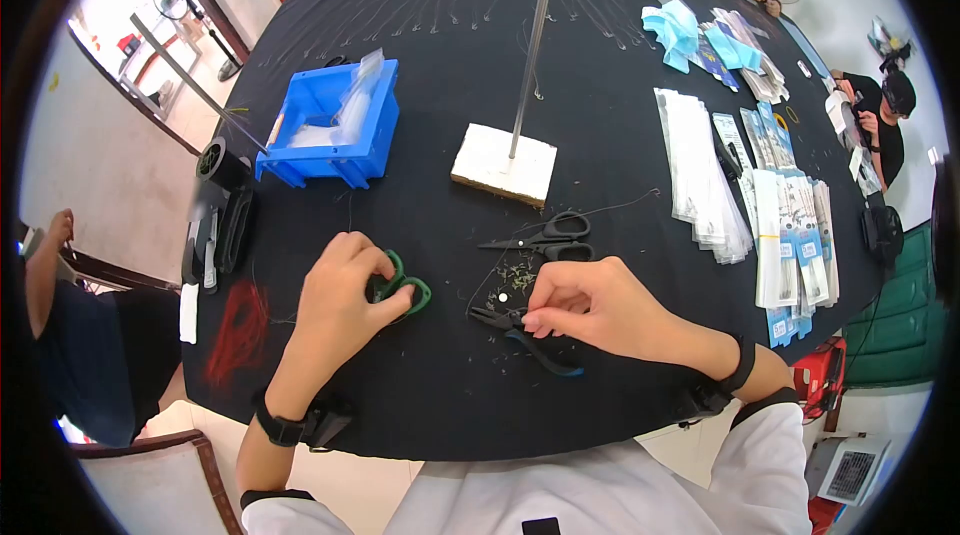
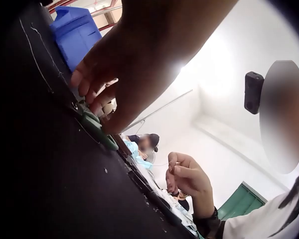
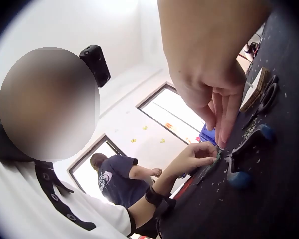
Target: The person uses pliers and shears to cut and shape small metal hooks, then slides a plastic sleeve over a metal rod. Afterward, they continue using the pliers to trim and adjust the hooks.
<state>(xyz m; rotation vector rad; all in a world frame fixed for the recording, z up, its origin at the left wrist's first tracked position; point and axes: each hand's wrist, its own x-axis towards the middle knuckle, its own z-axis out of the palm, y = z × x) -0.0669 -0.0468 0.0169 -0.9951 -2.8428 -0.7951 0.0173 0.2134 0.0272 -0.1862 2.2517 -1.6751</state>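
My left hand (image 1: 345, 285) is over green-handled scissors (image 1: 421, 297), its thumb and fingers curled at the handle loops. In the left wrist view the green handle (image 2: 97, 130) lies low over the black cloth, right under those fingertips; the blades are mostly hidden. My right hand (image 1: 600, 310) has thumb and forefinger pinched together above blue-handled pliers (image 1: 545, 353) lying on the cloth. A thin pale line (image 2: 157, 165) runs to its fingertips in the left wrist view. Black scissors (image 1: 560, 237) lie just beyond the right hand, beside small scattered clippings (image 1: 512, 277).
A white block (image 1: 490, 160) with an upright metal rod stands ahead. To the left are a blue bin (image 1: 375, 140) of plastic bags, a black spool (image 1: 222, 167) and red thread (image 1: 238, 330). Packets (image 1: 790, 245) lie on the right. Other people sit or stand around the table.
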